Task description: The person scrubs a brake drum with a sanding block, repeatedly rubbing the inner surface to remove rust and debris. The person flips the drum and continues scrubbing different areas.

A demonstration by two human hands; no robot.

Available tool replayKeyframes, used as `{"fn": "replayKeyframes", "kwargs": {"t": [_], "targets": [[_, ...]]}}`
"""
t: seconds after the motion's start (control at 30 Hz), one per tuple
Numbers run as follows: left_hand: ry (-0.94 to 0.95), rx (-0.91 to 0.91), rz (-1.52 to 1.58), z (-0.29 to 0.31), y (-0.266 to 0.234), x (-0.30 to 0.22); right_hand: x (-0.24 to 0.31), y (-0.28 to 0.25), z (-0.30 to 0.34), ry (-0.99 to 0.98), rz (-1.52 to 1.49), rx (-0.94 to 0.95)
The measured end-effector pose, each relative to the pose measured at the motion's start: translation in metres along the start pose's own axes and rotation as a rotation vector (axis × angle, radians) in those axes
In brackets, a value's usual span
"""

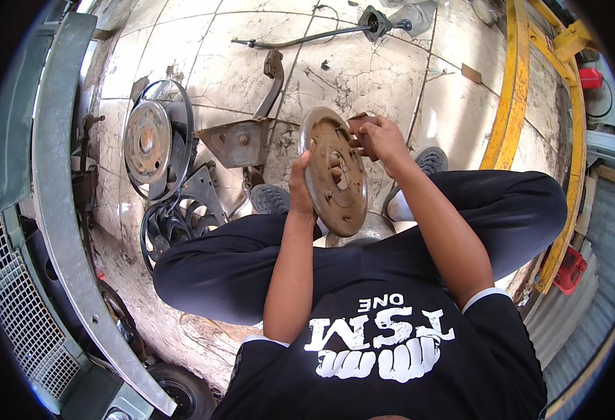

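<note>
A round, rusty brown metal backing plate (348, 203) with a large centre hole and smaller holes stands nearly upright between my knees. My left hand (300, 185) is closed on its left rim, and some fingers show through the centre hole. My right hand (388, 143) is at the plate's upper right, pinching a folded brown sheet that looks like sandpaper (361, 124). The sheet is close to the plate's right edge; whether it touches is hard to tell. Beneath the plate, a rounded metal part (370, 227) is partly hidden.
A rusty pedal bracket (234, 143) lies ahead on the tiled floor (363, 77). Left of it are another rusty disc (146, 142) and black fan-like parts (171, 224). A lever with a rod (374, 26) lies far ahead. A yellow metal frame (509, 91) stands right, a grey bumper (62, 182) left.
</note>
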State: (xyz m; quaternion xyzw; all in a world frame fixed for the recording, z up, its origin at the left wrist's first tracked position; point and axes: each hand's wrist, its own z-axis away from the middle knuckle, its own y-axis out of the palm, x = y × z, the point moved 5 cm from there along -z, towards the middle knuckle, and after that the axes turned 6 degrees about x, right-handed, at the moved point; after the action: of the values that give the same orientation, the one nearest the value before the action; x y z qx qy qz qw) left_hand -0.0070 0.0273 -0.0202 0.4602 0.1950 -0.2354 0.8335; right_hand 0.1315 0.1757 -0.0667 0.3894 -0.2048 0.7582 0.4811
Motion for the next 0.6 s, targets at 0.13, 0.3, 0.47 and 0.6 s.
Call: {"fn": "replayKeyframes", "kwargs": {"t": [0.13,0.3,0.47,0.6], "targets": [[0.019,-0.005,-0.016,0.0,0.003,-0.005,0.02,0.025,0.013,0.0,-0.032,0.111],[-0.03,-0.011,-0.066,0.002,0.0,-0.007,-0.005,0.04,0.005,-0.079,0.05,0.251],[-0.07,-0.006,-0.002,0.006,0.005,-0.019,-0.021,0.05,0.01,-0.09,-0.043,0.337],[-0.082,-0.008,-0.078,0.0,-0.003,-0.019,-0.03,0.058,0.008,-0.184,-0.152,0.277]]}}
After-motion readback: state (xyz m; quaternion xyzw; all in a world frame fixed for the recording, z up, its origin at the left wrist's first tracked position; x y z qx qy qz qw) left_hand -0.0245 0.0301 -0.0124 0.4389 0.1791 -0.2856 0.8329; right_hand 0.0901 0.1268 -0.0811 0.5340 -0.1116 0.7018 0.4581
